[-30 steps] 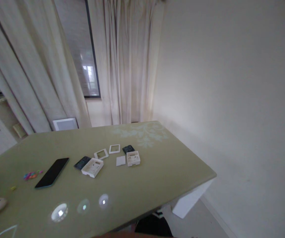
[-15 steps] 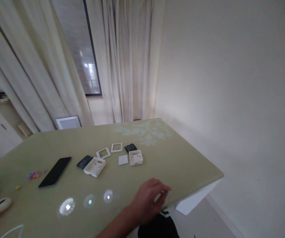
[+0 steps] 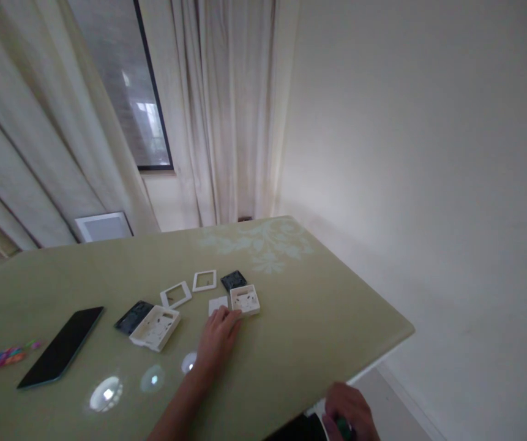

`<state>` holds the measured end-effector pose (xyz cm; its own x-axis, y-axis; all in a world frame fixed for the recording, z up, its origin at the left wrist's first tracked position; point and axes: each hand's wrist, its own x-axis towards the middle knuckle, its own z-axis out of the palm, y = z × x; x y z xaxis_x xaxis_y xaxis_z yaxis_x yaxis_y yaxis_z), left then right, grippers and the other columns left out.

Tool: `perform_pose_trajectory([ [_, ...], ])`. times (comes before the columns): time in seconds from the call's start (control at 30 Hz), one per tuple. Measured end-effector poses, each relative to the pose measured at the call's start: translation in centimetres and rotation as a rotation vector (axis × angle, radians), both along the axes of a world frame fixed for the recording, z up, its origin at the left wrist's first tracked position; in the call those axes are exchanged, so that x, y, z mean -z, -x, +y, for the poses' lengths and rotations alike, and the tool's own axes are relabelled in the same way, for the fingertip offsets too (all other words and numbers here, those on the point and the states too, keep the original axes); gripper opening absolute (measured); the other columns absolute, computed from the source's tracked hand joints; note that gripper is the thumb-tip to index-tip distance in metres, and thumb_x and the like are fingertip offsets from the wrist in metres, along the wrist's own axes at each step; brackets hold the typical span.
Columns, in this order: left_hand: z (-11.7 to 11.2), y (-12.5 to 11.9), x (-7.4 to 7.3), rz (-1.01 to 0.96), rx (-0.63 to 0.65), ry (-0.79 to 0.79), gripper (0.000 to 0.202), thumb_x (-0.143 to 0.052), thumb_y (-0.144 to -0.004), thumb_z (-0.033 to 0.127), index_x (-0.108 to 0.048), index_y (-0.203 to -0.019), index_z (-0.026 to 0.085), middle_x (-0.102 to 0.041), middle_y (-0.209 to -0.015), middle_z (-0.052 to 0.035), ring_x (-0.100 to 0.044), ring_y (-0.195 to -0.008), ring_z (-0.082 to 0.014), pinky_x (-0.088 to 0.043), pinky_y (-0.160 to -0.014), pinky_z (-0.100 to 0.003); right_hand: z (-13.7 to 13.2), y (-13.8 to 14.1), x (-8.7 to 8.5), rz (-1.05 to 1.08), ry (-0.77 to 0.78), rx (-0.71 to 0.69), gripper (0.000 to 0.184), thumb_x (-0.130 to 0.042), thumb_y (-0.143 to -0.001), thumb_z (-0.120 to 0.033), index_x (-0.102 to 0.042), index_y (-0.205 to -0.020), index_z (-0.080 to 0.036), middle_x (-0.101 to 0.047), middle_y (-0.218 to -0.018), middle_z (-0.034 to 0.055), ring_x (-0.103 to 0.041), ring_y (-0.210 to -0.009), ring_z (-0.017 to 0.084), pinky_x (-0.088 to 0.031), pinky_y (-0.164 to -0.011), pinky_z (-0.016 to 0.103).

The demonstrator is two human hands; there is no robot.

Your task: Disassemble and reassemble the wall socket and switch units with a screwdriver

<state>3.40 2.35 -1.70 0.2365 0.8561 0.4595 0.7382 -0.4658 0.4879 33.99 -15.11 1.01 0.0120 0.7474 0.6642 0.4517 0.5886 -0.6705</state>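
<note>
My left hand (image 3: 220, 340) reaches over the table to a small white square panel (image 3: 218, 304) and an open white plastic box (image 3: 245, 300). Its fingers are stretched forward and loosely bent, the fingertips at the panel's near edge and the box's near corner. At the table's front edge, low in view, my right hand (image 3: 350, 413) is closed around something green (image 3: 343, 427), mostly hidden by the fingers. A dark square module (image 3: 234, 280) lies just behind the box. To the left are a second white box (image 3: 155, 329), another dark module (image 3: 134, 316) and two white frames (image 3: 175, 296).
A black phone-like slab (image 3: 61, 349) lies on the left of the greenish table (image 3: 300, 337), beside a heap of small coloured pieces (image 3: 10, 355). Curtains and a window stand behind; a bare wall (image 3: 405, 184) is at the right.
My left hand has moved from the table's front edge forward and left to the white panel and box. My right hand has come into view with the green thing. The view has turned slightly right.
</note>
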Motion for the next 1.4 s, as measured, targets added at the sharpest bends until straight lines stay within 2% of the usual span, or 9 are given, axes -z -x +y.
perform_pose_trajectory([
  [0.2, -0.8, 1.0, 0.7, -0.036, 0.118, -0.003, 0.013, -0.066, -0.104, 0.032, -0.074, -0.096, 0.025, -0.071, -0.099, -0.0065, -0.07, -0.094, -0.0263, -0.059, -0.084, -0.038, 14.8, 6.5, -3.3, 0.351, 0.14, -0.034, 0.059, -0.053, -0.109, -0.06, -0.054, -0.062, -0.023, -0.056, -0.052, 0.0006, -0.052, -0.044, 0.014, -0.04, -0.044, 0.026],
  [0.33, -1.4, 1.5, 0.2, -0.038, 0.197, 0.0, 0.021, -0.074, -0.101, 0.037, -0.07, -0.084, 0.024, -0.072, -0.094, -0.0056, -0.07, -0.089, -0.0234, -0.059, -0.079, -0.032, 23.8, 10.2, -2.4, 0.561, 0.317, -0.058, 0.064, -0.056, -0.106, -0.068, -0.05, -0.061, -0.023, -0.049, -0.049, -0.005, -0.05, -0.04, 0.01, -0.041, -0.043, 0.023],
  [0.43, -1.7, 1.5, -0.1, -0.035, 0.196, -0.001, 0.03, -0.068, -0.104, 0.039, -0.066, -0.079, 0.023, -0.072, -0.089, -0.005, -0.07, -0.087, -0.0218, -0.059, -0.078, -0.031, 27.1, 11.2, -0.8, 0.648, 0.45, -0.107, 0.056, -0.064, -0.106, -0.061, -0.057, -0.07, -0.019, -0.05, -0.052, -0.0094, -0.047, -0.041, 0.007, -0.041, -0.043, 0.021],
  [0.57, -1.1, 2.6, 0.2, -0.03, 0.035, -0.012, 0.03, -0.05, -0.111, 0.031, -0.074, -0.096, 0.024, -0.075, -0.094, -0.0077, -0.071, -0.09, -0.0249, -0.061, -0.084, -0.037, 27.3, 10.9, 1.8, 0.756, 0.59, -0.117, 0.046, -0.063, -0.11, -0.053, -0.063, -0.081, -0.017, -0.052, -0.059, -0.0097, -0.046, -0.043, 0.006, -0.042, -0.044, 0.019],
  [0.73, 0.6, 4.8, 2.1, 0.071, -0.081, 0.0, 0.046, -0.047, -0.104, 0.018, -0.077, -0.136, 0.03, -0.076, -0.143, -0.0094, -0.069, -0.131, -0.0348, -0.06, -0.106, -0.055, 26.9, 10.8, 3.2, 0.791, 0.703, -0.146, 0.049, -0.062, -0.11, -0.054, -0.06, -0.077, -0.017, -0.05, -0.056, -0.01, -0.046, -0.042, 0.006, -0.042, -0.043, 0.02],
  [0.87, 0.7, 5.5, 2.9, 0.189, -0.06, 0.072, 0.055, -0.044, -0.1, 0.011, -0.078, -0.139, 0.031, -0.075, -0.148, -0.0044, -0.07, -0.137, -0.0302, -0.063, -0.11, -0.049, 26.9, 11.6, 3.1, 0.777, 0.745, -0.191, 0.055, -0.064, -0.108, -0.059, -0.056, -0.07, -0.019, -0.05, -0.052, -0.0104, -0.048, -0.041, 0.007, -0.042, -0.043, 0.02],
  [1.1, 0.4, 5.9, 2.1, 0.197, -0.178, 0.059, 0.052, -0.043, -0.1, 0.012, -0.081, -0.132, 0.028, -0.078, -0.141, -0.0078, -0.074, -0.131, -0.0312, -0.067, -0.101, -0.044, 26.5, 11.9, 2.3, 0.799, 0.77, -0.225, 0.061, -0.066, -0.102, -0.066, -0.053, -0.065, -0.02, -0.05, -0.048, -0.0099, -0.049, -0.039, 0.008, -0.04, -0.042, 0.021],
  [1.27, 0.1, 5.8, 1.4, 0.159, -0.186, 0.002, 0.042, -0.047, -0.108, 0.028, -0.079, -0.134, 0.021, -0.079, -0.138, -0.0153, -0.074, -0.128, -0.0369, -0.062, -0.107, -0.055, 26.6, 11.5, 2.0, 0.836, 0.78, -0.189, 0.06, -0.062, -0.105, -0.066, -0.054, -0.067, -0.02, -0.051, -0.051, -0.009, -0.05, -0.042, 0.009, -0.042, -0.045, 0.022],
  [1.4, -0.9, 4.0, -0.1, 0.124, 0.044, -0.016, 0.054, -0.052, -0.109, 0.042, -0.057, -0.16, 0.024, -0.066, -0.157, -0.0142, -0.063, -0.145, -0.0341, -0.055, -0.119, -0.051, 26.9, 11.6, 2.2, 0.829, 0.786, -0.175, 0.051, -0.064, -0.108, -0.055, -0.059, -0.074, -0.018, -0.052, -0.057, -0.0092, -0.048, -0.044, 0.007, -0.043, -0.046, 0.021],
])
